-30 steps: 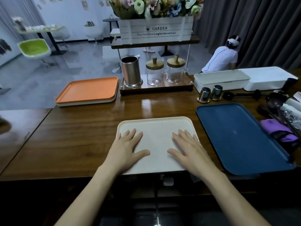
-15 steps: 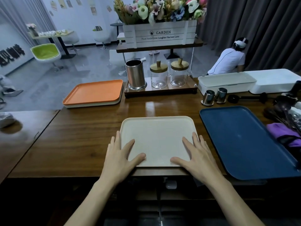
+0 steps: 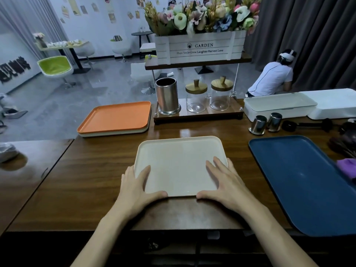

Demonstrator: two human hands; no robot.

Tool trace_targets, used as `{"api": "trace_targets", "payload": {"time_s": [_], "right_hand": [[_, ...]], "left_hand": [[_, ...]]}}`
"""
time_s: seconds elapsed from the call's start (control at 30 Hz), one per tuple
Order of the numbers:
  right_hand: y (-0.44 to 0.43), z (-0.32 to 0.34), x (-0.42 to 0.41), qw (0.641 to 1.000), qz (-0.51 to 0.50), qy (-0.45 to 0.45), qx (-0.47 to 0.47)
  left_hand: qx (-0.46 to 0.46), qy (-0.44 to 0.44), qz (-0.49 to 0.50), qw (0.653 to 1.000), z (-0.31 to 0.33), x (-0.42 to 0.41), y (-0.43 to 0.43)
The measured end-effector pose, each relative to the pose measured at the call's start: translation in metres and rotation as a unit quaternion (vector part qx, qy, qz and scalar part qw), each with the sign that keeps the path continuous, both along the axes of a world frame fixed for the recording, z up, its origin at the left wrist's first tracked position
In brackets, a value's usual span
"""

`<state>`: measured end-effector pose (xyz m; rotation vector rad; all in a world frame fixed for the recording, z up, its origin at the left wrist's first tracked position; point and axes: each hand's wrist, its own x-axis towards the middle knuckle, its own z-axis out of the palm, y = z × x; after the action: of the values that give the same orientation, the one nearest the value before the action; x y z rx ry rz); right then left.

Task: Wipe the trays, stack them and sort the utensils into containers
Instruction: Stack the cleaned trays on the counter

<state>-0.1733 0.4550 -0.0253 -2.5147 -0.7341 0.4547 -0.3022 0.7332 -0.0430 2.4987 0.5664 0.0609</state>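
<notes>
The cream tray [image 3: 179, 158] lay flat at the middle of the wooden table [image 3: 86, 180], its long sides running left to right; both hands rested on its near corners. The left hand [image 3: 134, 191] covered the near-left corner; its fingers [image 3: 145, 174] were straight and slightly spread, some on the tray surface and some over the left rim, and the thumb lay along the near edge. The right hand [image 3: 225, 187] covered the near-right corner in mirror fashion; its fingers [image 3: 213, 170] were straight, slightly spread and flat on the tray, with the thumb at the near edge; neither hand curled round the rim.

An orange tray [image 3: 115, 116] sat on top of a short stack of pale trays at the far left of the table; a blue tray [image 3: 300, 180] lay to the right of the cream tray, well apart from it. A steel cylinder [image 3: 167, 96] and two lidded glass jars [image 3: 196, 99] stood upright on a wooden stand [image 3: 198, 115] beyond the cream tray; two small steel cups [image 3: 258, 124] stood to the stand's right. Dark utensils [image 3: 342, 145] and a purple cloth [image 3: 347, 167] lay at the right edge, just beside the blue tray.
</notes>
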Motion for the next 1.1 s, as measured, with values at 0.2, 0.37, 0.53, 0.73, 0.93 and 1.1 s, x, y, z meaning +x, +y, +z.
{"api": "trace_targets", "payload": {"time_s": [0.2,0.37,0.53,0.73,0.93,1.1], "right_hand": [[0.059,0.010,0.003,0.999,0.030,-0.001,-0.022],[0.130,0.024,-0.007,0.997,0.063,-0.033,-0.012],[0.211,0.029,0.014,0.994,0.083,-0.069,0.015],[0.286,0.043,0.041,0.993,0.079,-0.088,0.013],[0.335,0.051,0.082,0.996,0.050,-0.068,0.007],[0.360,0.046,0.117,0.998,0.030,-0.056,-0.017]], "left_hand": [[-0.062,0.021,-0.013,0.998,0.016,-0.002,0.064],[-0.025,-0.002,0.011,1.000,0.035,-0.024,0.132],[-0.019,-0.028,0.027,0.999,0.049,-0.018,0.204],[-0.022,-0.053,0.021,0.998,0.053,0.013,0.281],[-0.040,-0.054,0.008,0.998,0.052,0.067,0.333],[-0.052,-0.049,0.001,0.997,0.045,0.103,0.358]]}}
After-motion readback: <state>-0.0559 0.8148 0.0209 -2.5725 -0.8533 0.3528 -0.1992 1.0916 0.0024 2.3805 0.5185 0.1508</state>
